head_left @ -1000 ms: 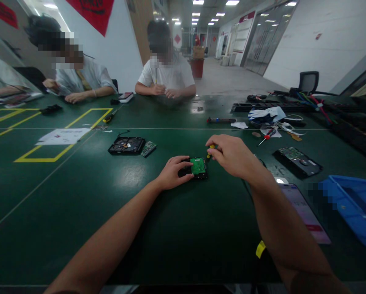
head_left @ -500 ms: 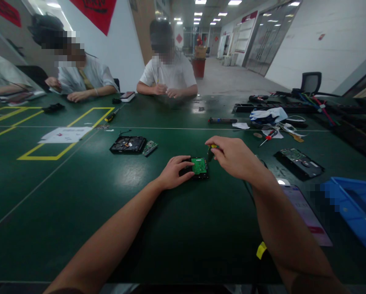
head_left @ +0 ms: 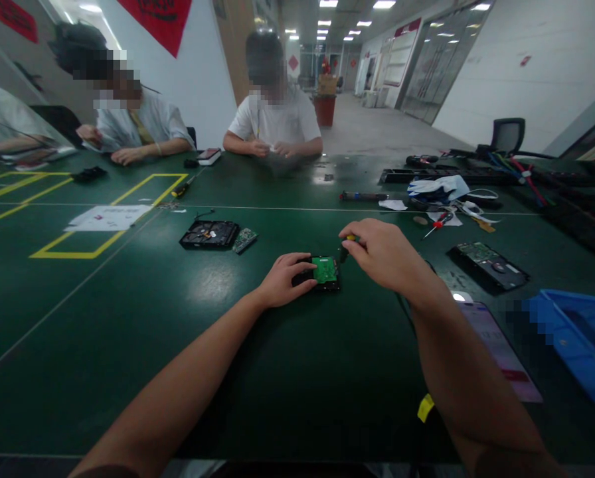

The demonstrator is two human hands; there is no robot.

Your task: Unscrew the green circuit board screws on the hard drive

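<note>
A hard drive (head_left: 326, 271) with a green circuit board lies on the table in front of me. My left hand (head_left: 288, 279) grips its left part, thumb along the near side and fingers over the top. Pinched in my right hand (head_left: 377, 247) is a screwdriver with a yellow and dark handle (head_left: 344, 250). It stands roughly upright at the drive's right end. Its tip is too small and dark to tell whether it touches a screw.
An opened hard drive (head_left: 209, 234) and a loose circuit board (head_left: 245, 240) lie left. On the right are another hard drive (head_left: 489, 265), a red-handled screwdriver (head_left: 437, 226), a phone (head_left: 501, 352) and a blue tray (head_left: 584, 345). People sit across the table (head_left: 128, 345).
My right hand and the screwdriver have shifted very slightly. My left hand stays on the hard drive. The hands of the person across have moved a little.
</note>
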